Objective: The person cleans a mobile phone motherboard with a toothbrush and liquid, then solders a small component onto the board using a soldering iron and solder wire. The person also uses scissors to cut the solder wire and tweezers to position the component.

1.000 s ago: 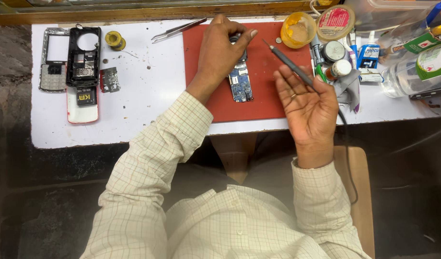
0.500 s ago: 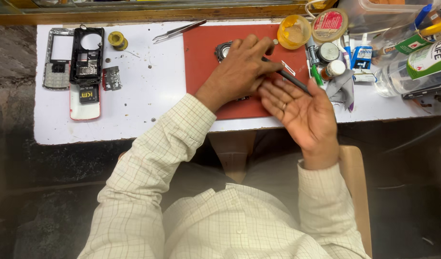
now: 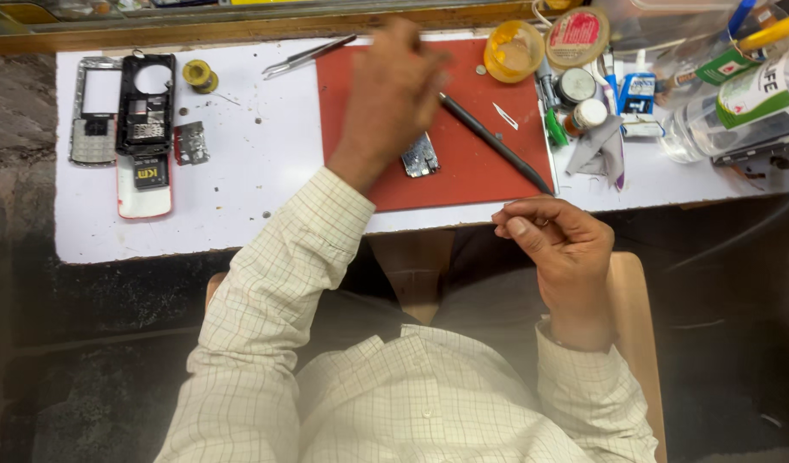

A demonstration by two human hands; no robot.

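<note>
My left hand (image 3: 386,99) hovers, blurred by motion, over the red mat (image 3: 463,184) on the white table (image 3: 257,180). Its fingers are beside the upper end of a thin black tool (image 3: 495,143) that lies slanted across the mat; whether they grip it is unclear. A small circuit board (image 3: 420,157) lies on the mat just below that hand. My right hand (image 3: 553,244) is off the table's front edge, above my lap, with its fingers curled and thumb pressed to fingertips. Nothing shows between them.
A taken-apart phone (image 3: 146,116) and its keypad frame (image 3: 93,111) lie at the left, with a solder spool (image 3: 199,75) and tweezers (image 3: 309,56) behind. A yellow cup (image 3: 512,49), a round tin (image 3: 577,36), small jars, a cloth (image 3: 602,147) and bottles (image 3: 737,107) crowd the right.
My right hand has drawn back from the mat to the table's front edge and closed. The black tool now lies on the mat. My left hand lifted toward the mat's far side, uncovering the circuit board.
</note>
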